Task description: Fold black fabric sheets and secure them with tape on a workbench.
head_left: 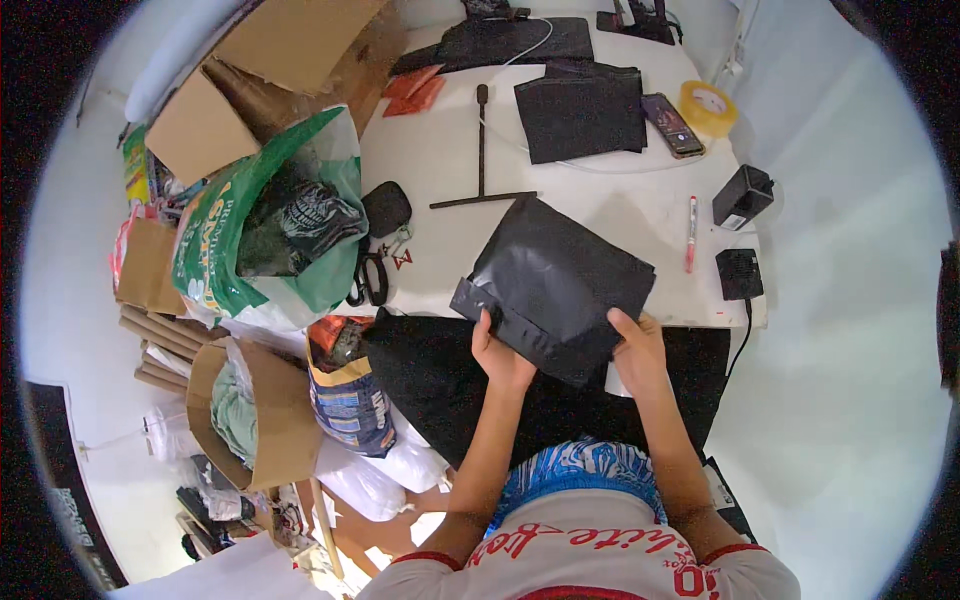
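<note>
A black plastic mailing bag (556,280), slightly bulging and shiny, is held tilted over the near edge of the white table. My left hand (500,355) grips its lower left corner, with the thumb on top near a folded flap. On the bag's right edge, my right hand (640,352) is closed, thumb on the upper face. A small white piece (617,380) shows just below the right hand; I cannot tell what it is. A black cloth (440,365) spreads beneath the bag and my forearms.
The white table (600,205) bears a stack of black bags (580,112), a phone (673,126), a tape roll (708,108), a red marker (691,235), black adapters (742,197) and a T-shaped rod (482,150). Left stand a green-white sack (215,235) and cardboard boxes (285,425).
</note>
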Available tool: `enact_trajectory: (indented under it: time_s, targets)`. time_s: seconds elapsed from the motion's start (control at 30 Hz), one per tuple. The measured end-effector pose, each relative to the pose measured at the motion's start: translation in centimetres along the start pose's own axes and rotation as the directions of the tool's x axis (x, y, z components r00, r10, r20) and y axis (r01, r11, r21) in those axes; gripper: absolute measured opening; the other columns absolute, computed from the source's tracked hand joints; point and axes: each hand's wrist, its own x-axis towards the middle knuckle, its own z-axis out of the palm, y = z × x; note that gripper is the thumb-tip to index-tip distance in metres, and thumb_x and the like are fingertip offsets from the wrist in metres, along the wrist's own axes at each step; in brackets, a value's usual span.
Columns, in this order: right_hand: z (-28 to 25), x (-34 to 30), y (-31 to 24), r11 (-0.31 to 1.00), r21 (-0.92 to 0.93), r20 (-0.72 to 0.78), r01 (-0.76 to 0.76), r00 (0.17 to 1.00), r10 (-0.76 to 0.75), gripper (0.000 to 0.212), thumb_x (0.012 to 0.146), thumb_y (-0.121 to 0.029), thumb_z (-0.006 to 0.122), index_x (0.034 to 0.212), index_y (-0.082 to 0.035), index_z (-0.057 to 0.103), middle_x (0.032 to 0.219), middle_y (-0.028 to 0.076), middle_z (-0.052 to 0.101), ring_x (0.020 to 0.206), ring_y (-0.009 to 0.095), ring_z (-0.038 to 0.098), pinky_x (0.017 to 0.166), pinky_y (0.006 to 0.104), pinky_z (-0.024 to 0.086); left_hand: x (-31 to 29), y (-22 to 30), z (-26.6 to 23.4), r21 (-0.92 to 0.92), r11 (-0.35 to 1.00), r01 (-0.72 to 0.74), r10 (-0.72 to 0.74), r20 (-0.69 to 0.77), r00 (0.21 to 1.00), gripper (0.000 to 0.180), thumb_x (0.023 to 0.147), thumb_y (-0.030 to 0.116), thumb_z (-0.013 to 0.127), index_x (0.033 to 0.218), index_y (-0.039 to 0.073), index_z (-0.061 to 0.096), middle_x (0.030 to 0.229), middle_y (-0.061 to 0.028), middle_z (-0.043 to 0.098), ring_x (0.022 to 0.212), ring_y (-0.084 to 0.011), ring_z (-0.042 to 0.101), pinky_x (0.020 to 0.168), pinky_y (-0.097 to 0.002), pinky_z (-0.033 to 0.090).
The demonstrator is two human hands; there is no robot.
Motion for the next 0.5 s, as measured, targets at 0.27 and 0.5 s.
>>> enact_trajectory:
  time_s: [0.27,0.5]
  targets:
    - [3.1,0.6,-4.8,0.753,-0.628,0.013,0.196,0.97,-0.242,0.012,0.082,-0.009,0.07,0.085,0.002,0.069,0.073,-0.001,0.064,0.062,0.004,0.054,0.054,0.0203,0.043,-1.2,1.7,-1.6,-0.072,0.992,0.108,-0.107,0.007,0.994,0.078,0.086,0.059,0.047,0.144,0.01,0.027,0.139,-0.0121,0.042,0.129,-0.0276,0.038,0.109,-0.0464,0.026]
    - [8.4,-1.7,-9.3,0.291,-0.911,0.284,0.291,0.956,-0.066,0.014,0.078,-0.01,0.073,0.081,0.003,0.068,0.061,0.0,0.06,0.057,0.004,0.05,0.05,0.0215,0.039,0.5,3.9,-6.6,0.391,0.906,0.162,-0.262,0.216,0.941,0.053,0.083,0.029,0.065,0.125,0.001,0.048,0.123,-0.0107,0.056,0.113,-0.0231,0.054,0.097,-0.0366,0.042]
